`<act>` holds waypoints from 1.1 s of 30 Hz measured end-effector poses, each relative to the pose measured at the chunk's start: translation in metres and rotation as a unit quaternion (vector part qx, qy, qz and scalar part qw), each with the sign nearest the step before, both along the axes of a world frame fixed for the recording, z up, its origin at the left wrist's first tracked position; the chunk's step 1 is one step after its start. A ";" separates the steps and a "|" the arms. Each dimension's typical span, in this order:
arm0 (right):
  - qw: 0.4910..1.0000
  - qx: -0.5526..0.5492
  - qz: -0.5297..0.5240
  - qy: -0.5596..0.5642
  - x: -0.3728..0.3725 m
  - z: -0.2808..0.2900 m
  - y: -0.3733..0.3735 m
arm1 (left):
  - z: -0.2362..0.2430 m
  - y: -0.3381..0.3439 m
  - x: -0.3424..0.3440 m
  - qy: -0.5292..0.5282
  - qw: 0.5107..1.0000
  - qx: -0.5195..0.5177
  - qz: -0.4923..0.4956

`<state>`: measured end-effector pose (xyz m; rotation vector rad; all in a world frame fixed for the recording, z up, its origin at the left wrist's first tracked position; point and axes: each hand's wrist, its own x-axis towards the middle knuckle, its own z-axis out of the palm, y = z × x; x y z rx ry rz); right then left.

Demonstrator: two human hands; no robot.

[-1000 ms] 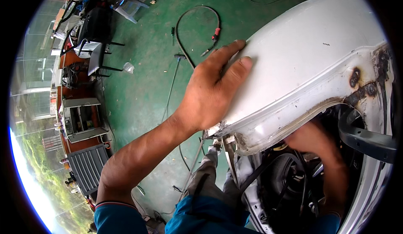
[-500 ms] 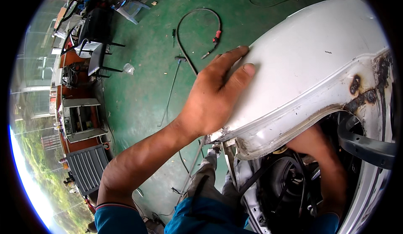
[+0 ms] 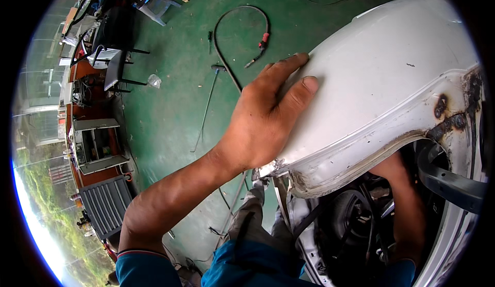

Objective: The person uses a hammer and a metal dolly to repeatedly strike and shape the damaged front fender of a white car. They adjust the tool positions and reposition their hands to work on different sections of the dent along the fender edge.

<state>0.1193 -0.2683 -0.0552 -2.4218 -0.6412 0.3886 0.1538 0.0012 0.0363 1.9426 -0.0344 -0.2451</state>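
My left hand [image 3: 265,114] lies on the outer edge of a white car body panel [image 3: 371,86]. Its thumb and fingers stretch out over the painted surface, and some fingertips are hidden past the edge. My right hand [image 3: 389,167] reaches up behind the panel through the opening under its curved lower lip. Only its wrist side shows; the fingers are out of sight. Burnt, rusty weld marks [image 3: 444,124] darken the panel's right end. A dark curved metal bar [image 3: 454,181] passes just right of my right forearm.
A welding torch [image 3: 264,40] on a black hose and a long thin T-handled rod [image 3: 207,109] lie on the green floor [image 3: 170,96]. Cables and a dark wheel-like part [image 3: 348,212] fill the car opening. A black chair [image 3: 116,70] and a ridged grey panel [image 3: 106,204] are at left.
My right hand has shifted slightly right and farther up behind the panel. My left hand keeps its place on the panel edge. The view has moved a little.
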 end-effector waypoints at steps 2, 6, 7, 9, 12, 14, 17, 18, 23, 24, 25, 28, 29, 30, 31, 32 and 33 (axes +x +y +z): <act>0.998 -0.023 -0.023 0.054 0.004 0.010 0.001 | -0.002 0.000 0.000 -0.002 1.000 -0.008 -0.001; 0.998 -0.034 0.056 0.016 -0.001 0.018 0.005 | 0.002 0.000 0.002 0.002 1.000 -0.001 -0.003; 0.997 -0.031 0.051 0.042 -0.003 0.020 0.000 | 0.005 -0.003 0.005 0.000 1.000 -0.004 -0.008; 0.997 -0.068 0.022 -0.010 -0.001 0.023 -0.003 | 0.005 -0.003 0.005 0.008 1.000 -0.008 -0.009; 0.998 -0.047 -0.024 0.046 0.014 0.019 -0.001 | 0.003 0.000 0.001 0.023 1.000 -0.007 0.006; 0.989 -0.137 0.003 0.051 0.010 0.037 0.005 | 0.004 -0.005 0.004 0.017 1.000 -0.018 -0.005; 0.996 -0.066 0.062 0.019 -0.004 0.022 0.002 | 0.001 0.000 0.000 0.020 1.000 -0.012 0.000; 0.995 -0.033 0.039 0.087 0.000 0.025 -0.001 | 0.004 -0.002 0.001 0.027 1.000 -0.014 0.003; 0.997 -0.003 -0.064 0.031 0.000 0.026 -0.004 | 0.007 -0.006 0.004 0.022 0.999 -0.022 -0.010; 0.999 -0.010 -0.041 0.007 -0.001 0.019 0.003 | 0.005 -0.003 0.002 0.020 1.000 -0.016 -0.003; 1.000 -0.016 -0.020 -0.017 -0.003 0.015 0.010 | 0.003 -0.001 0.001 0.018 1.000 -0.009 0.002; 0.997 -0.009 0.038 -0.061 -0.011 0.029 0.014 | 0.004 -0.003 0.001 0.022 1.000 -0.011 0.013; 1.000 -0.007 0.014 -0.024 -0.014 0.029 0.012 | 0.005 -0.002 0.000 0.003 1.000 0.017 0.016; 0.999 -0.003 -0.035 -0.025 -0.019 0.016 0.001 | 0.005 -0.004 0.001 -0.019 0.999 0.036 0.014; 0.995 0.022 -0.074 -0.067 -0.028 0.012 -0.007 | 0.002 -0.007 0.001 -0.039 0.998 0.047 0.007; 0.982 0.105 -0.157 0.007 -0.039 0.003 -0.007 | 0.002 -0.005 0.000 -0.038 0.997 0.058 0.012; 0.955 0.170 -0.235 0.059 -0.056 -0.010 -0.008 | 0.001 -0.006 0.000 -0.037 0.997 0.062 0.009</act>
